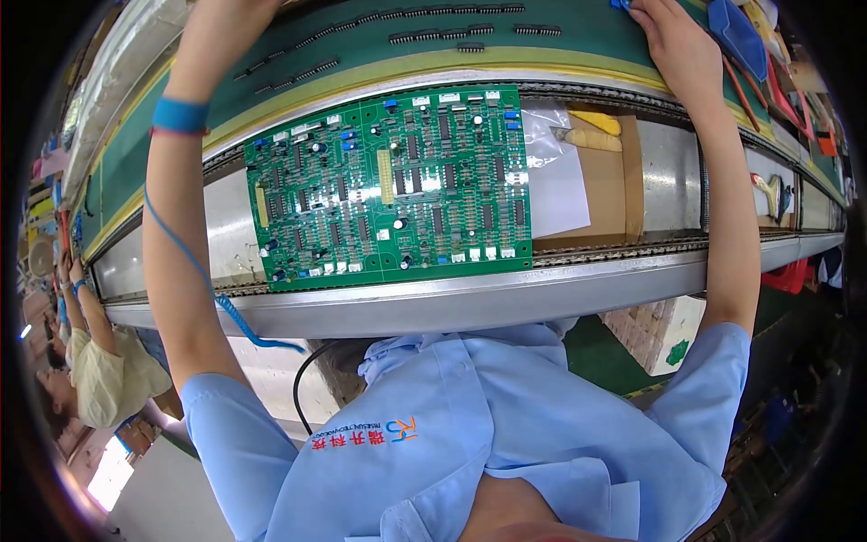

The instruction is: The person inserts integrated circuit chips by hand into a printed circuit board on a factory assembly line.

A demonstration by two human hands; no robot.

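Observation:
A large green circuit board (424,199), thickly set with chips, white connectors and small blue parts, lies across the conveyor rails in front of me. My left hand (237,11) reaches past it to the far left; the top edge of the picture cuts off its fingers. A blue wrist strap (181,116) with a coiled cord is around that wrist. Far right, my right hand (670,36) has its fingertips together at a small blue part (619,4), partly outside the picture. Between the hands, rows of black chips (442,34) lie on the green mat.
Metal conveyor rails (623,282) run crosswise between me and the mat. Right of the board, a cardboard box (619,199) holds white paper and a yellow item. A blue bin (736,36) stands at the far right. Another person (104,370) works at the left.

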